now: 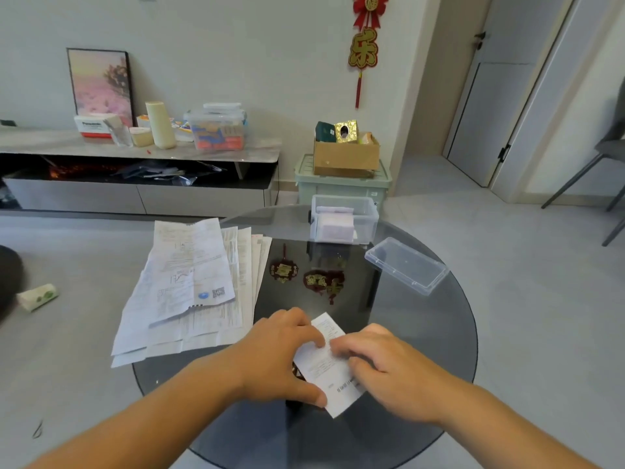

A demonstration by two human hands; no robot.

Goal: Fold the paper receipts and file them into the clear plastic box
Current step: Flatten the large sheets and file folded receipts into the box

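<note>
A small white receipt [326, 370] lies tilted on the round dark glass table [422, 350], near its front. My left hand [280, 353] holds its left edge between curled fingers and thumb. My right hand [382, 363] presses on its right side with bent fingers, covering that part. A stack of larger receipts [189, 286] is spread over the table's left edge. The clear plastic box [343, 220] stands at the far edge with folded paper inside. Its clear lid [406, 264] lies to the right of it.
Dark red and gold ornaments [307, 275] lie at the table's centre. A green roll [37, 296] is on the floor at left. Behind are a low cabinet [135, 157], a green crate [341, 181] bearing a cardboard box, and a chair [605, 164] at right.
</note>
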